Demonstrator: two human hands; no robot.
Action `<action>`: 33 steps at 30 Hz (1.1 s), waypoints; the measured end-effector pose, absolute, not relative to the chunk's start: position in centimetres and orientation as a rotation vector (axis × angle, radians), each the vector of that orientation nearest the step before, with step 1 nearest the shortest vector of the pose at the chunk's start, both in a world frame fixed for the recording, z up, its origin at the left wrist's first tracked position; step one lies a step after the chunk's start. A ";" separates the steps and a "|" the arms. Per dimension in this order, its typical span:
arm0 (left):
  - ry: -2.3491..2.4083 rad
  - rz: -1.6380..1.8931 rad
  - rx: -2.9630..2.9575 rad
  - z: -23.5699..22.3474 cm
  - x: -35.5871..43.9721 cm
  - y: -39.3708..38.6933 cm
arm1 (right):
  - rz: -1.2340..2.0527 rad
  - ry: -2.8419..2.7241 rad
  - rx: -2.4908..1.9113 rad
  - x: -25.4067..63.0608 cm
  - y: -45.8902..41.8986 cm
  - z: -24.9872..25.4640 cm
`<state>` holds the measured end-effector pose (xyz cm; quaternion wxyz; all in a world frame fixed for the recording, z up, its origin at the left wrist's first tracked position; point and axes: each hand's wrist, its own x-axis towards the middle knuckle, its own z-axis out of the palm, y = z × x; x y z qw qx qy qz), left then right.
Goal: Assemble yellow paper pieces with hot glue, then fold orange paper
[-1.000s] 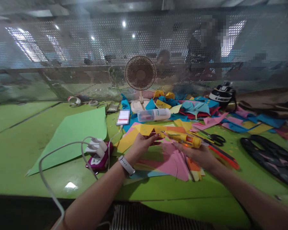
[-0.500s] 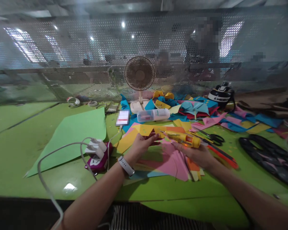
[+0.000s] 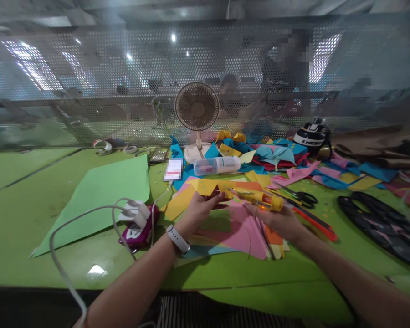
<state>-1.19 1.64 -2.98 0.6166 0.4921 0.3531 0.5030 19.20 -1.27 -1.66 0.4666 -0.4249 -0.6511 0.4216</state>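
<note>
Gripping yellow tool [image 3: 257,197] in curled right hand [image 3: 277,221], pinching yellow paper [image 3: 205,185] in half-closed left hand [image 3: 197,210]. Keeping same grips as earlier, slightly left-shifted in view.

View slightly shifted, fan [image 3: 197,108] lower, yellow tool [image 3: 253,195] further left in frame

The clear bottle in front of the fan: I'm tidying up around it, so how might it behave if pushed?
The bottle would likely roll, since it looks rounded and lies on its side. It is probably light, as much of it looks like see-through plastic. The blue paper beside it might slow it.
</note>
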 end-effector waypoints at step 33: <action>0.867 1.168 1.172 -2.5 -1.2 1.4 | 1.082 -1.628 -0.973 19.1 -1.7 -0.8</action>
